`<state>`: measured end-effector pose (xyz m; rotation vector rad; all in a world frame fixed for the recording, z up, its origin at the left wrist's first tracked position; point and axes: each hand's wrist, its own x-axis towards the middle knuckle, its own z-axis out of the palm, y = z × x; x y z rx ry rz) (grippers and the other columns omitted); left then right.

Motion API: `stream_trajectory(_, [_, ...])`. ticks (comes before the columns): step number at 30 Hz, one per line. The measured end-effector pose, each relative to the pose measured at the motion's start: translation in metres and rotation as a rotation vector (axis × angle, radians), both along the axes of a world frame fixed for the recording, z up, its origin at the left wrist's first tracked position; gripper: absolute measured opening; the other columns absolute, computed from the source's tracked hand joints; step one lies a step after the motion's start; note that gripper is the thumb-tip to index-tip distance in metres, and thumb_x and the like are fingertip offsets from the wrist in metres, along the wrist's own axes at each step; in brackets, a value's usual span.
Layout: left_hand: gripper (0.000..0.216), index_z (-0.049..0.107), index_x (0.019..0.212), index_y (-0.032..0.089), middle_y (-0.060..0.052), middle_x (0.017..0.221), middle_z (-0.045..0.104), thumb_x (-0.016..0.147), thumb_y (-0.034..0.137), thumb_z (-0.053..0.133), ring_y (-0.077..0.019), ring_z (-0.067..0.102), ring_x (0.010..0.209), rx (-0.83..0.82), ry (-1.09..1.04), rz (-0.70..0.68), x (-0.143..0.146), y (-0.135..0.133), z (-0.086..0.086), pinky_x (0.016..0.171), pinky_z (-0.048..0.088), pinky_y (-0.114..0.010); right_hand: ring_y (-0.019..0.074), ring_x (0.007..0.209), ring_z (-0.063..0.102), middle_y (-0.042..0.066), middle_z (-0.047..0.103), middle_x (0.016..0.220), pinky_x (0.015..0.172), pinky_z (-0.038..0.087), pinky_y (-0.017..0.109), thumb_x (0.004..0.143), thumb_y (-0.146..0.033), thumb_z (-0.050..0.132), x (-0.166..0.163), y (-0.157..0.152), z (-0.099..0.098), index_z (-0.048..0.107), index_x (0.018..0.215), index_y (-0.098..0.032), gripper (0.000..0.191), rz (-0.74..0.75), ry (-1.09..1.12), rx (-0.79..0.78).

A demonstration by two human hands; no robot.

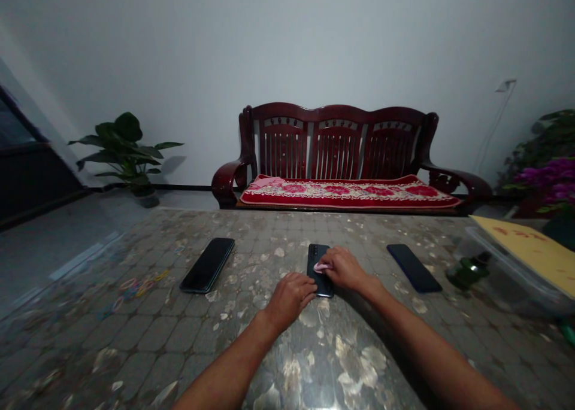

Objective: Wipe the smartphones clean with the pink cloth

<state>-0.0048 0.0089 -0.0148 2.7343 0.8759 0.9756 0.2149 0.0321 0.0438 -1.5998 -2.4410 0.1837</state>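
A dark smartphone (320, 287) lies back side up on the table in front of me, its camera bump at the far left corner. My left hand (293, 299) holds the phone's lower left edge, fingers close together. In my right hand (344, 269) is a small folded pink cloth (321, 267), pinched and pressed on the phone's back. Part of the phone is hidden under that hand. To the left lies another phone (208, 265), dark face up. A phone with a blue edge (414, 268) lies to the right.
A patterned cover spreads over the table (153, 332). Colourful rubber bands (137, 287) lie at left. A green bottle (467, 271) stands beside a clear plastic box (503, 284) with yellow paper (530, 248) on top. Behind are a wooden bench (336, 140) and a potted plant (128, 146).
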Motion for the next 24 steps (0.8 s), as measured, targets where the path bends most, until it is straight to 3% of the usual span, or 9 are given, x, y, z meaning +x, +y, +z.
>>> stream_trajectory(6, [0.012,0.076,0.101,0.022,-0.006,0.103,0.078,0.091,0.023,0.07,-0.0219,0.071,0.095,0.005,0.005,-0.003,-0.001,0.003,-0.003,0.085,0.055,-0.037,0.0236,0.1,0.061,0.012,0.073,0.106,0.081,0.038,0.03,0.098,-0.034,0.052,0.001,0.039,0.006,0.077,0.104,-0.02,0.029,-0.256,-0.114,0.042])
stream_trajectory(14, [0.012,0.076,0.101,0.021,-0.006,0.103,0.078,0.092,0.023,0.069,-0.0225,0.072,0.094,0.014,-0.017,-0.005,0.0,0.002,-0.001,0.083,0.057,-0.038,0.0236,0.098,0.062,0.01,0.074,0.103,0.082,0.038,0.03,0.094,-0.032,0.057,0.0,0.035,0.008,0.077,0.103,-0.021,0.025,-0.164,-0.139,-0.013])
stream_trajectory(20, [0.013,0.076,0.101,0.02,-0.007,0.104,0.077,0.092,0.021,0.067,-0.0223,0.071,0.095,0.017,0.002,-0.005,0.0,0.0,0.002,0.085,0.057,-0.038,0.0247,0.102,0.062,0.012,0.073,0.107,0.084,0.036,0.031,0.098,-0.031,0.051,0.004,0.03,0.013,0.077,0.104,-0.02,0.029,-0.282,-0.123,0.024])
stream_trajectory(24, [0.013,0.075,0.101,0.02,-0.007,0.104,0.077,0.091,0.019,0.068,-0.0226,0.072,0.094,0.02,0.005,-0.003,0.0,-0.002,0.002,0.084,0.058,-0.039,0.0223,0.102,0.061,0.009,0.074,0.104,0.084,0.034,0.029,0.094,-0.024,0.054,0.001,0.012,0.007,0.076,0.103,-0.022,0.024,-0.175,-0.083,0.001])
